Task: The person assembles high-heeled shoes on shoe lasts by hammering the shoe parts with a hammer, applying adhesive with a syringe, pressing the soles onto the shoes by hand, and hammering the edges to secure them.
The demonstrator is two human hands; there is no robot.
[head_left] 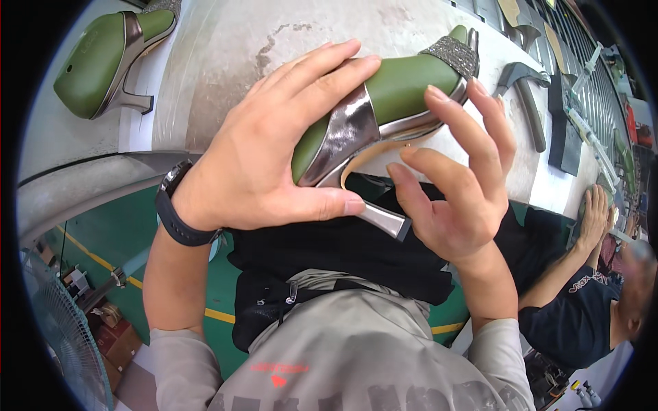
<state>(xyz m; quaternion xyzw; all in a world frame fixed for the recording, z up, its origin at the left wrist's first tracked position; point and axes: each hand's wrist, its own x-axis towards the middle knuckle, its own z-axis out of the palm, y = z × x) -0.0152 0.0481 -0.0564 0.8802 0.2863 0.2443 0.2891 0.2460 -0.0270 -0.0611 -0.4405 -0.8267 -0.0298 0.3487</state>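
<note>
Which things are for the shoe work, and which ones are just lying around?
In the job:
green and silver shoe
left hand, holding it
right hand, at its side

Seemingly just lying around:
hammer
black block
second green and silver shoe

We see a high-heeled shoe (353, 113), shiny pewter with a glittery toe band (450, 55), fitted around a green last (403, 89) and tilted sideways over the worktable (205, 89), pointing away to the right, its heel (384, 220) toward us.
</note>
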